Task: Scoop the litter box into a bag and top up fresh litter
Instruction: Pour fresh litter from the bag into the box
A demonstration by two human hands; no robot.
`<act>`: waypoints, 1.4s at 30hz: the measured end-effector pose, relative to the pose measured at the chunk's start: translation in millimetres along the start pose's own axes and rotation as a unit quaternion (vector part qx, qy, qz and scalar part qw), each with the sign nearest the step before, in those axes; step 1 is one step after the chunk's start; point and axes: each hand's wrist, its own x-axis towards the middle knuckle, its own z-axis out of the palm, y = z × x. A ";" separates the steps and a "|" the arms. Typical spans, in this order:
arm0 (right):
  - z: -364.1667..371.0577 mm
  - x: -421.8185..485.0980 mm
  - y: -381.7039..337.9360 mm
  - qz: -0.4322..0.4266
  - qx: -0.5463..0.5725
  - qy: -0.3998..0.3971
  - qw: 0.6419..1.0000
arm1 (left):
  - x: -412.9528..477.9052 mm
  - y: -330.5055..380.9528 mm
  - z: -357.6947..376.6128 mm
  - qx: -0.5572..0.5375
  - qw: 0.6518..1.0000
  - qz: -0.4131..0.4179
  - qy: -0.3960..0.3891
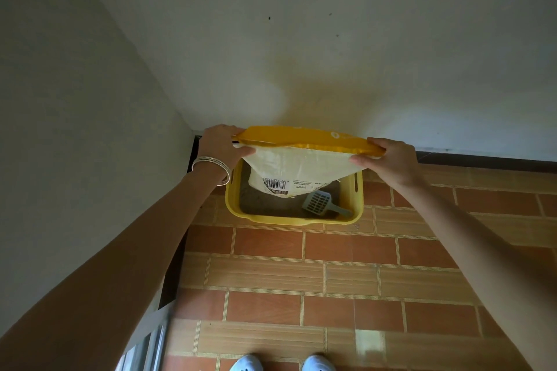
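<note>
Top-up step judged in hand: litter bag (301, 166) held inverted over yellow litter box (351, 190) on tiled floor, left hand (221, 144) and right hand (388, 159) clamped on its upper corners. Scoop (324, 203) lay in box. Next: shake out, level litter

A home corner: terracotta floor tiles (331, 280), white plaster walls (301, 39), litter box (352, 193).
</note>
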 end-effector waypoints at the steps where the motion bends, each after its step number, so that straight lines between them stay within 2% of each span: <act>1: 1.5 -1.5 1.8 0.005 0.003 0.001 1.000 | -0.5 -2.5 1.8 0.002 1.000 -0.006 -0.005; 6: 12.1 -10.5 15.5 0.013 -0.022 -0.016 1.000 | -8.6 -15.7 7.8 -0.030 0.998 -0.039 -0.024; 12: 22.3 -30.0 18.7 0.012 -0.004 -0.041 0.999 | -34.7 -15.5 12.5 0.000 0.999 -0.032 -0.044; 16: 24.4 -38.6 22.1 0.008 -0.010 -0.027 1.000 | -40.3 -22.7 16.5 0.016 0.997 -0.037 -0.067; 26: 26.0 -51.0 30.7 0.006 -0.015 -0.032 0.999 | -55.4 -22.8 19.1 -0.018 1.000 -0.020 0.006; 29: 27.5 -56.0 30.7 -0.009 -0.023 -0.020 0.999 | -59.9 -27.0 18.7 -0.015 1.000 -0.020 0.005; 32: 31.3 -61.0 32.6 -0.008 -0.027 -0.038 0.999 | -68.8 -32.8 20.8 -0.009 0.999 -0.034 -0.014; 36: 36.5 -68.2 45.6 -0.016 -0.043 -0.093 0.995 | -82.5 -31.3 22.7 -0.029 0.999 -0.029 0.017; 42: 22.9 -86.7 34.8 -0.079 -0.106 0.045 0.990 | -100.4 -22.5 8.5 -0.066 0.995 0.027 0.071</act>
